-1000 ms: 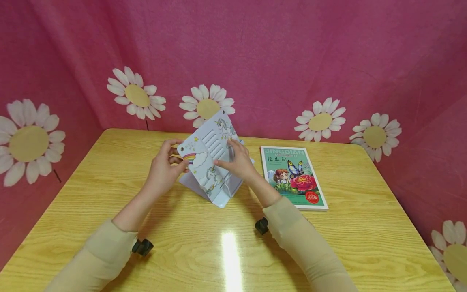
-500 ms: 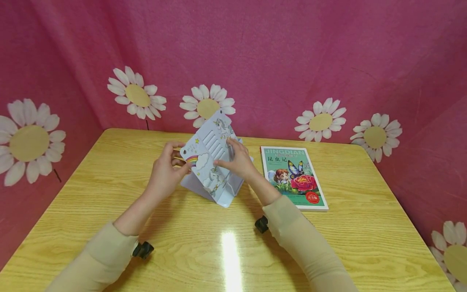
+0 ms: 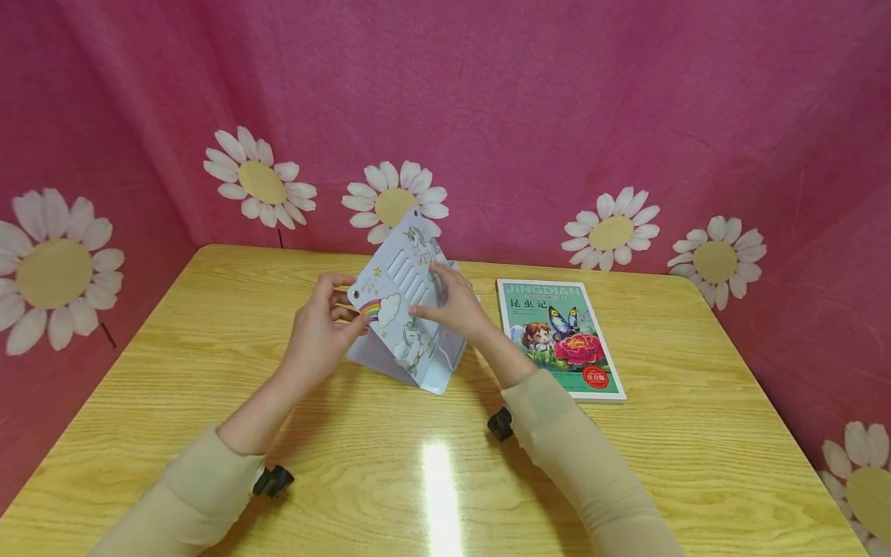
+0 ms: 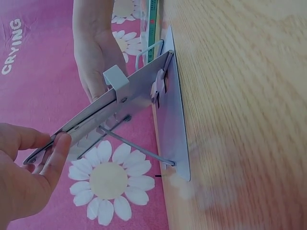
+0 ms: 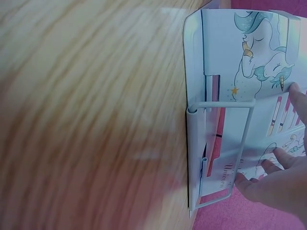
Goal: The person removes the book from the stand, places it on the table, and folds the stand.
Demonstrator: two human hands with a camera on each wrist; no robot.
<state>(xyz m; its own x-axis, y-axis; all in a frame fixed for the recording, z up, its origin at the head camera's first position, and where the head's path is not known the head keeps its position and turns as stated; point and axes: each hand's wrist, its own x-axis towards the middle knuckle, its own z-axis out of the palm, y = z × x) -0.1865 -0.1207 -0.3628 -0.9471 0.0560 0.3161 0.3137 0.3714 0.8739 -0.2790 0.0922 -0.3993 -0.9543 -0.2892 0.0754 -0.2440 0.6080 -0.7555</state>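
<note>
A white metal book stand (image 3: 386,309) with unicorn, rainbow and cloud prints stands turned at an angle on the table, its slotted panel tilted. My left hand (image 3: 316,329) pinches the panel's left edge between thumb and fingers, as the left wrist view also shows. My right hand (image 3: 459,309) rests on the panel's front with thumb and fingers spread. Behind the panel, a wire support rod (image 4: 136,146) reaches down to the flat base plate (image 4: 175,124). A wire page holder (image 5: 242,139) stands up from the front ledge, near my right fingertips.
A green-covered book (image 3: 557,340) with a butterfly and a red flower lies to the right of the stand. The wooden table (image 3: 376,464) meets a pink curtain (image 3: 487,116) with daisies at its back. Dark wrist-worn devices (image 3: 274,481) hang under both sleeves.
The stand has turned slightly, its left corner and lower edge shifting to the right. My left hand has moved a little right with it; my right hand stays almost in place.
</note>
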